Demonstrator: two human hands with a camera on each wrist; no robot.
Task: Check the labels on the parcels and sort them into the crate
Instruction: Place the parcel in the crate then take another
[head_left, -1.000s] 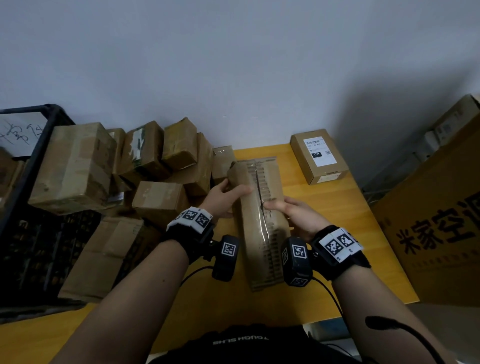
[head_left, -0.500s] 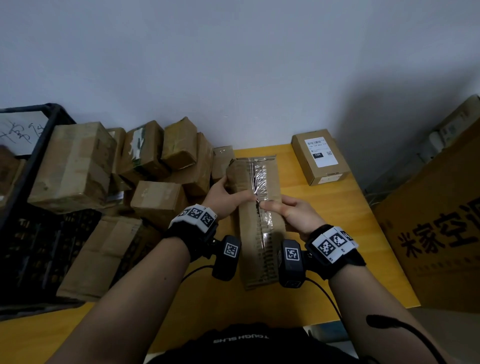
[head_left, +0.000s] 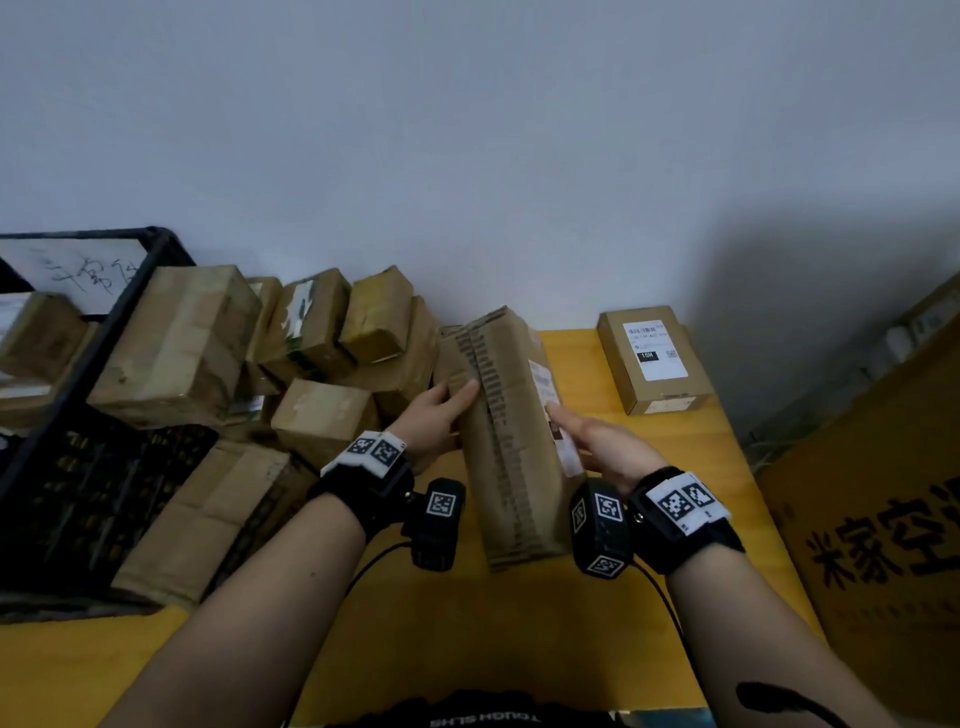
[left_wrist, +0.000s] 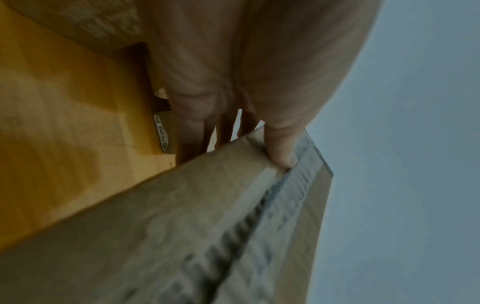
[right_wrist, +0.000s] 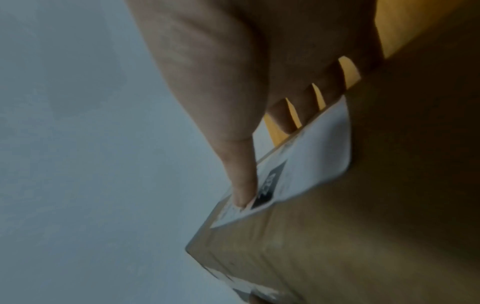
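Both hands hold a long brown cardboard parcel (head_left: 506, 436) above the yellow table (head_left: 519, 623), its taped seam facing up and tilted left. My left hand (head_left: 439, 413) grips its left side, thumb on the top face (left_wrist: 281, 152), fingers underneath. My right hand (head_left: 597, 441) grips the right side, where a white shipping label (head_left: 550, 405) shows; the thumb lies on that label (right_wrist: 298, 170) and the fingers curl below. The black crate (head_left: 67, 415) stands at the left with a few parcels inside.
A heap of brown parcels (head_left: 311, 353) lies between the crate and the held parcel. A small labelled box (head_left: 652, 358) sits at the table's far right corner. A large yellow printed carton (head_left: 883, 493) stands to the right of the table. The wall is close behind.
The parcel has rolled to the left in my hands, so its right side with the white label now shows. My right thumb moved from the taped seam onto the label side.
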